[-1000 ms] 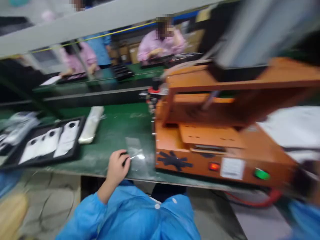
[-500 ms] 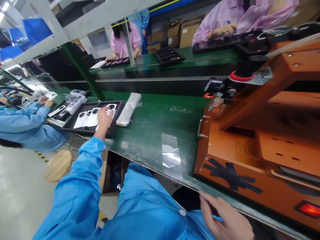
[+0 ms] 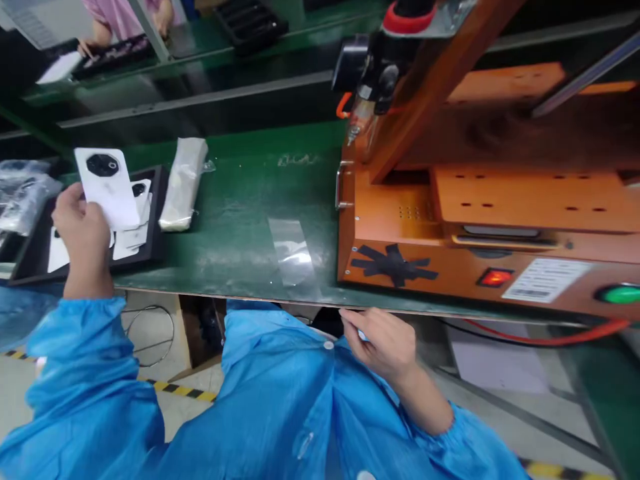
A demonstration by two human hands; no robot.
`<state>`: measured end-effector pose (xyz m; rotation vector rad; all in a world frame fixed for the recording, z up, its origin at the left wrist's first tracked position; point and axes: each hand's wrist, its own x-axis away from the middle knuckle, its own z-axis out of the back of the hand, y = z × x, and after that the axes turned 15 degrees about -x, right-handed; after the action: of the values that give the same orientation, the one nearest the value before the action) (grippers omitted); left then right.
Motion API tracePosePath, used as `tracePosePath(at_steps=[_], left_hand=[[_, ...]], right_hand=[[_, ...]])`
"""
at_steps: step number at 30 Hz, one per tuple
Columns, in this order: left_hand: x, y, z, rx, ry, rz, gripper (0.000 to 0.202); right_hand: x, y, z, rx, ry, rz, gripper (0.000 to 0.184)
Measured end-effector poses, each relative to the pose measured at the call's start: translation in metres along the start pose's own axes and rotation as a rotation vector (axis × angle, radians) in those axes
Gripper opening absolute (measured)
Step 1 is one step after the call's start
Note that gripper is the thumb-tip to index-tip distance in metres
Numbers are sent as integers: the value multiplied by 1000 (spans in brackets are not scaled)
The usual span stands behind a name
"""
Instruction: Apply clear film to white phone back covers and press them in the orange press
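the green surface (image 3: 240, 200) carries one orange machine (image 3: 460, 267), one black tray (image 3: 159, 207) and one wrapped packet (image 3: 184, 183). my left hand (image 3: 85, 223), down at the tray half a second ago, now has its fingers closed on one white panel (image 3: 113, 197), raised over that tray. my right hand (image 3: 383, 343) is half curled by the surface's edge; i can't tell if it grips anything.

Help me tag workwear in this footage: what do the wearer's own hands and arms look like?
The left hand and right hand are bare and ungloved. The left sleeve and right sleeve are bright blue, loose and wrinkled, gathered at their ends.
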<state>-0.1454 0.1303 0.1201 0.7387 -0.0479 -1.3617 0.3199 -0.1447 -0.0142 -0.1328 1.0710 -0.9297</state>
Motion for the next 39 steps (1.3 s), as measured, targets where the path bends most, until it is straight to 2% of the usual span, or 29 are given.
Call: tracePosePath(at_steps=[2, 4, 6, 8, 9, 11, 13, 14, 15, 17, 20, 22, 24, 25, 28, 31, 34, 36, 39], left_hand=[[44, 19, -13, 29, 59, -7, 34], [92, 37, -36, 142, -111, 22, 53], [133, 48, -60, 205, -232, 69, 62], [158, 53, -79, 152, -297, 46, 60], [164, 53, -85, 77, -303, -7, 58], [167, 57, -91, -134, -232, -152, 57], [163, 67, -92, -309, -137, -296, 58], [160, 76, -93, -346, -129, -362, 56], [158, 87, -97, -350, -160, -431, 53], [153, 112, -110, -314, -308, -580, 47], [147, 147, -140, -319, -535, -719, 56], [144, 159, -157, -330, -632, -721, 65], [143, 163, -165, -302, -689, -704, 60], [144, 162, -166, -275, -699, -693, 54], [149, 158, -160, -184, -674, -653, 34], [159, 155, -152, -141, -639, -624, 33], [171, 151, -145, -144, -625, -611, 52], [179, 146, -141, -149, -637, -607, 61], [182, 139, -134, -165, -660, -597, 69]], right_hand=[[1, -2, -4, -7, 1, 5, 18], [0, -4, -10, -23, -21, 20, 18], [-4, -6, -16, -17, -93, 29, 19], [-9, -6, -23, 19, -217, 7, 32], [-10, -5, -27, 41, -282, -11, 38], [-10, -1, -33, 78, -376, -18, 41], [-5, 2, -38, 83, -388, 14, 36], [-2, 3, -39, 78, -367, 28, 34], [2, 2, -39, 71, -340, 34, 32], [9, 0, -36, 59, -294, 15, 27], [17, -6, -26, 7, -288, -11, 21], [18, -8, -17, -100, -293, -12, 24], [12, -11, -9, -224, -256, -18, 40], [6, -12, -6, -263, -214, -30, 42], [-30, -16, -7, -195, -94, -87, 23], [-78, -13, -22, 38, -165, -105, 27], [-116, -1, -48, 167, -303, -193, 42], [-126, 10, -67, 158, -357, -316, 49], [-120, 27, -90, 101, -433, -432, 57]])
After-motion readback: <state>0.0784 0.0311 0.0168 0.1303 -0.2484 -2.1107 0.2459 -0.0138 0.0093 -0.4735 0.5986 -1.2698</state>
